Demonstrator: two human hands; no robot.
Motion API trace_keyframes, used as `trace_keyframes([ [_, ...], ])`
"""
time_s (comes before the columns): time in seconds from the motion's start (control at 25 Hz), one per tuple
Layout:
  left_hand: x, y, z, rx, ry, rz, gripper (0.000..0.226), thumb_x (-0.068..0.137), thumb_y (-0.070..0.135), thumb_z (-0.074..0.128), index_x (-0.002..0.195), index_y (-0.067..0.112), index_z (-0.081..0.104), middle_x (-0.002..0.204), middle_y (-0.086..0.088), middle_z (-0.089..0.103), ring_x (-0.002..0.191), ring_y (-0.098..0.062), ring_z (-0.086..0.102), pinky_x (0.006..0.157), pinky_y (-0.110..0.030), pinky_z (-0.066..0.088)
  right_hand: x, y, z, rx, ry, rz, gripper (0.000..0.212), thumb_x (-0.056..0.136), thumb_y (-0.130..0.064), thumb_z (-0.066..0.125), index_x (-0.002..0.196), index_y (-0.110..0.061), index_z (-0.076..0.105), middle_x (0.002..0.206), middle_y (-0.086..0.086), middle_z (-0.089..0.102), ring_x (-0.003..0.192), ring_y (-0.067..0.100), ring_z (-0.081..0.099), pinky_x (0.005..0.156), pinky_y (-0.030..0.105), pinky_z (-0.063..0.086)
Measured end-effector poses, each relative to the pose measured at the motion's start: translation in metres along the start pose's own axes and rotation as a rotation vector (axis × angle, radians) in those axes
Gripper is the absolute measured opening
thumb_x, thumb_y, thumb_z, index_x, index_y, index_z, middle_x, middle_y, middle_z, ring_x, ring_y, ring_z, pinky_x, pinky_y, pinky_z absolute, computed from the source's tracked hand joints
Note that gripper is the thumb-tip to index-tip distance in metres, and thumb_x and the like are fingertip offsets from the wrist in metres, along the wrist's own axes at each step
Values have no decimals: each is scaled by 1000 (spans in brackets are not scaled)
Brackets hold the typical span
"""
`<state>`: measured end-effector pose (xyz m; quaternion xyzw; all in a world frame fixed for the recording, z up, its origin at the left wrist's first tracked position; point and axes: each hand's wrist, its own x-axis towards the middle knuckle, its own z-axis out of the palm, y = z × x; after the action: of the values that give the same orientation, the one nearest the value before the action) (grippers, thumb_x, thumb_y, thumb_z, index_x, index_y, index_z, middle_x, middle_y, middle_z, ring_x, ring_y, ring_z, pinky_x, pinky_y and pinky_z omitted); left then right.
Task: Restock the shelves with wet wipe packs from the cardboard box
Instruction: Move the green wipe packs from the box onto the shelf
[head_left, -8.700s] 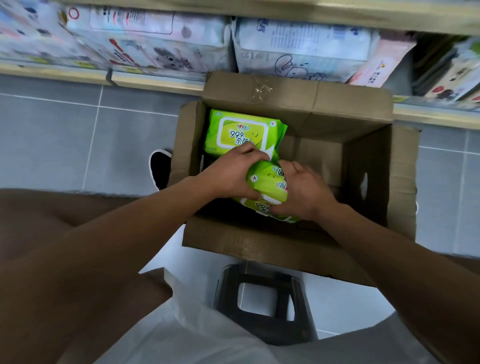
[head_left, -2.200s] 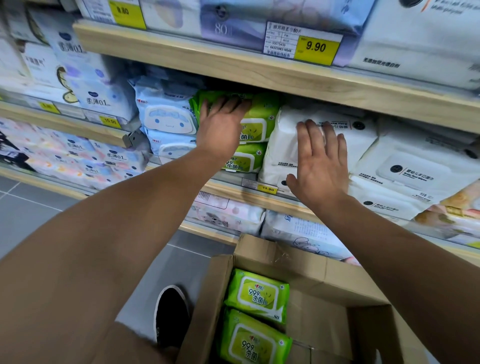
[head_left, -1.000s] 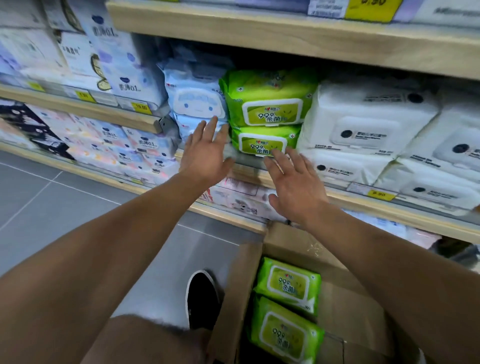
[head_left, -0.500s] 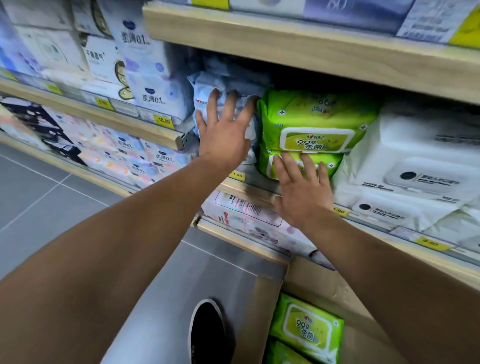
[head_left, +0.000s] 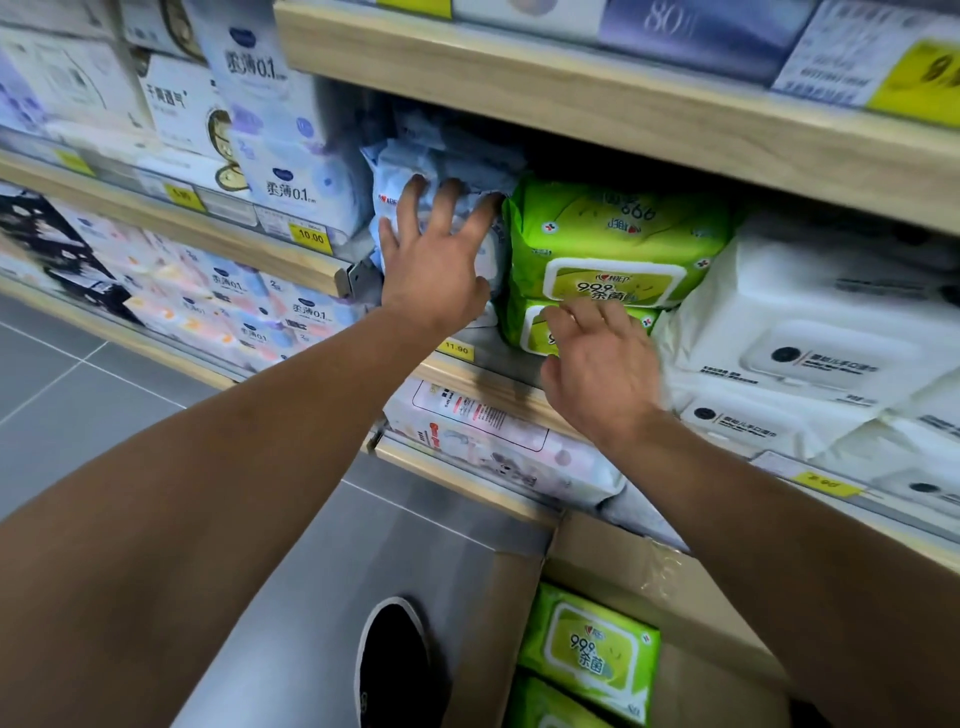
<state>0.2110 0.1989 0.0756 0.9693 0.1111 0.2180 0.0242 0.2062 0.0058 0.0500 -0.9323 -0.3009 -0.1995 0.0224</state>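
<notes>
Two green wet wipe packs are stacked on the middle shelf (head_left: 467, 379); the upper green pack (head_left: 613, 244) lies on the lower green pack (head_left: 530, 332). My left hand (head_left: 436, 260) presses flat, fingers spread, on the pale blue packs (head_left: 447, 156) just left of the green stack. My right hand (head_left: 597, 364) hovers with loose fingers in front of the lower green pack and holds nothing. The cardboard box (head_left: 639, 571) stands on the floor at the bottom right, with two more green packs (head_left: 592, 649) inside.
White wipe packs (head_left: 810, 332) fill the shelf to the right of the green stack. Tissue and pad packs (head_left: 280, 171) crowd the shelves on the left. Pink packs (head_left: 493, 441) lie on the lower shelf. My black shoe (head_left: 395, 665) stands on the grey tiled floor beside the box.
Since the first frame two green packs went from the box to the shelf. In the last half second my left hand stayed on the blue packs and my right hand drew slightly back.
</notes>
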Motion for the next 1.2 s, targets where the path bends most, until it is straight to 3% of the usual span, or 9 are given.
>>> trace_keyframes([
  [0.08,-1,0,-3,-10,-14,-1,77,76,32,65,142,36,27,153,-4,21,142,-39,6,105,-64,26,-2,4,-6,6,190,-41,59,71,-21,65,129,-16,55,135,8,51,116,35,45,97,45,38],
  [0.16,-1,1,-4,-15,-26,-1,79,76,33,66,143,36,25,154,-4,20,143,-39,5,106,-64,25,7,5,-15,-23,254,-64,69,73,-23,64,140,-18,45,147,9,39,130,36,36,110,49,26],
  [0.32,-2,-1,-4,-34,-36,-4,79,76,30,66,143,38,24,154,-4,18,143,-38,3,107,-64,24,28,1,-20,-196,55,6,83,83,-39,57,153,-28,14,159,3,17,144,36,13,118,53,6],
  [0.4,-1,-2,-6,-43,-38,-3,80,75,28,66,142,41,24,154,-3,19,143,-38,3,107,-63,25,39,2,-19,-218,16,42,86,83,-40,57,153,-29,8,159,1,14,144,35,10,118,52,3],
  [0.68,-2,-4,-9,-45,-49,3,81,74,27,67,142,43,24,153,-2,21,143,-37,5,107,-63,25,62,7,-21,-196,-85,91,97,77,-42,64,153,-30,4,160,1,8,144,36,6,118,52,1],
  [0.84,-5,-2,-20,-55,-118,0,83,76,32,66,144,43,20,156,-1,15,145,-33,1,111,-63,14,55,2,-33,-149,-105,92,97,77,-45,64,153,-27,5,159,3,7,145,37,4,118,52,0],
  [1.0,-36,6,-37,-55,-110,61,74,83,39,60,147,31,25,157,-4,19,146,-31,7,114,-59,10,10,3,-48,-25,-45,11,84,78,-34,63,150,-19,22,158,5,16,146,33,8,119,49,4],
  [1.2,-116,41,-49,-108,-203,149,69,83,40,60,145,25,33,154,-3,31,143,-30,20,114,-54,17,-87,11,-55,114,-282,22,75,86,-34,59,150,-18,23,158,5,18,147,29,7,119,43,4],
])
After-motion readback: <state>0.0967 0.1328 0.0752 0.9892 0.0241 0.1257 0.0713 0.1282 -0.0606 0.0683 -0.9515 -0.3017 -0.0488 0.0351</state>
